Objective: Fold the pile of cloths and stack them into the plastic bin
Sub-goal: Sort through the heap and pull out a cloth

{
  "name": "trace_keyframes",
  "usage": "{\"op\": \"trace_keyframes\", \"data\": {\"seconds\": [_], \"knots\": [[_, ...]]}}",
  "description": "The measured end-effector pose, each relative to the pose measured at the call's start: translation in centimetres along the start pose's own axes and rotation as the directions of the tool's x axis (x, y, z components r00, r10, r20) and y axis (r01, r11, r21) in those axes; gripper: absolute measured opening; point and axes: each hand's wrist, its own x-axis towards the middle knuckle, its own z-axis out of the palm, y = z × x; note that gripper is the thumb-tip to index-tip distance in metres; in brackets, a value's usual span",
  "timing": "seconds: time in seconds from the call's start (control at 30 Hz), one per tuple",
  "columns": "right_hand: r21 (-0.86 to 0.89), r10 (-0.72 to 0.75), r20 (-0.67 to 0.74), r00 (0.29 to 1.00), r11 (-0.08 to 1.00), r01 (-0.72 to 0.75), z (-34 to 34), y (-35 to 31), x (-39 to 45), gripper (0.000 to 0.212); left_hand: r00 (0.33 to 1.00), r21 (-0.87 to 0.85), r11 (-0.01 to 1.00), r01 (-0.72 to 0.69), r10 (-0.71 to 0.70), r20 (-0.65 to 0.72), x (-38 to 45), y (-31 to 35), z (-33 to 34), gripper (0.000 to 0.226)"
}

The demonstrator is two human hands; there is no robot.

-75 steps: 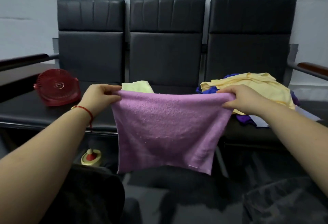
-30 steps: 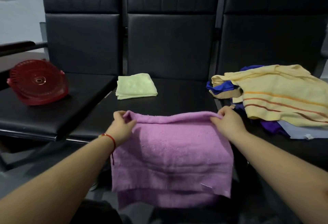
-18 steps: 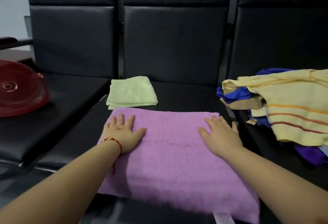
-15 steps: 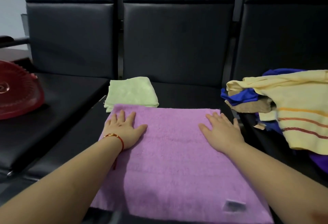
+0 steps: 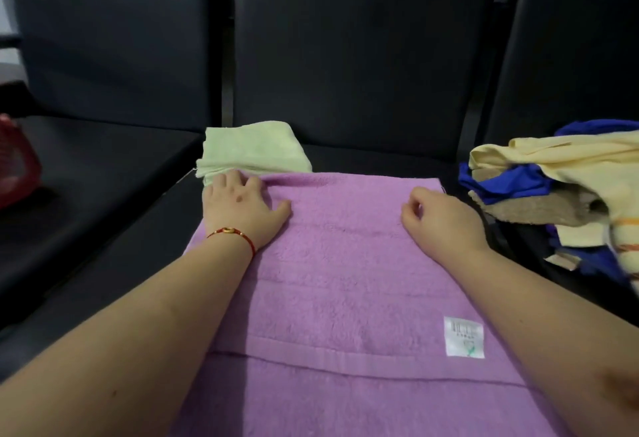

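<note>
Purple towel (image 5: 345,281): lies flat on the middle black seat (image 5: 363,160), far edge near the seat back, near end cut off by the bottom of the frame; its visible length runs toward the person.
Label (image 5: 464,336): white tag on the towel's near right part, print too small to read.
Left hand (image 5: 242,208): palm down on the towel's far left corner, fingertips curled at the edge; whether they pinch the cloth cannot be told. A red bracelet (image 5: 231,232) circles the wrist.
Right hand (image 5: 439,218): rests on the far right part, fingers curled under; grip on the cloth cannot be told.
Green cloth (image 5: 252,149): folded, just beyond the towel's far left corner, touching it.
Cloth pile (image 5: 560,187): yellow, blue and tan pieces heaped on the right seat, cut off at the frame edge.
Red object (image 5: 17,170): on the left seat, mostly out of frame.
Surroundings: three black padded seat backs (image 5: 363,39) in dim light.
</note>
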Motion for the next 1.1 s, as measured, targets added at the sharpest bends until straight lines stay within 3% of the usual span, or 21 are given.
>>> {"op": "trace_keyframes", "data": {"seconds": [0.07,0.17,0.23,0.4,0.5,0.6,0.7,0.87,0.97,1.03,1.1], "knots": [[0.027,0.012,0.104,0.994,1.0,-0.015,0.0,0.0,-0.1,0.019,0.999,0.003,1.0,-0.023,0.023,-0.042,-0.7,0.4,-0.5,0.048],[0.06,0.01,0.2,0.98,0.998,-0.023,-0.9,-0.1,-1.0,0.024,0.99,-0.134,0.991,0.009,0.01,0.142,-1.4,0.4,-0.7,0.052],[0.051,-0.002,0.233,0.972,0.999,-0.011,-2.1,-0.3,-2.4,0.041,0.982,-0.199,0.98,-0.001,0.039,0.186,-2.2,-0.1,-1.5,0.058],[0.317,-0.024,0.304,0.952,0.945,-0.078,-6.2,-1.0,-7.9,0.052,0.909,-0.239,0.969,-0.057,0.15,0.39,-7.9,-1.1,-4.3,0.079],[0.303,-0.04,0.246,0.969,0.952,-0.037,-8.1,-0.8,-12.1,0.049,0.946,-0.168,0.982,-0.089,0.136,0.294,-12.0,-2.6,-5.6,0.081],[0.289,0.036,0.245,0.969,0.951,-0.108,-9.1,-0.6,-14.9,0.05,0.983,-0.087,0.995,0.05,-0.034,0.179,-14.6,-4.8,-7.1,0.073],[0.28,0.17,0.254,0.952,0.929,-0.24,-9.9,-0.2,-17.0,0.054,0.947,-0.128,0.963,0.239,-0.202,0.251,-16.4,-7.0,-8.4,0.059],[0.327,0.315,0.239,0.919,0.865,-0.381,-11.0,1.4,-18.1,0.051,0.925,-0.201,0.926,0.319,-0.258,0.28,-17.0,-9.9,-9.7,0.033],[0.457,0.411,0.302,0.86,0.729,-0.509,-11.5,2.2,-17.9,0.05,0.912,-0.284,0.896,0.341,-0.242,0.33,-17.0,-10.0,-10.0,0.018],[0.525,0.439,0.33,0.836,0.65,-0.549,-11.8,2.4,-17.8,0.049,0.909,-0.329,0.878,0.348,-0.23,0.348,-17.0,-9.5,-10.1,0.023],[0.498,0.394,0.3,0.869,0.712,-0.495,-12.0,2.2,-17.8,0.049,0.912,-0.318,0.885,0.341,-0.229,0.341,-16.9,-9.1,-10.1,0.022]]}}
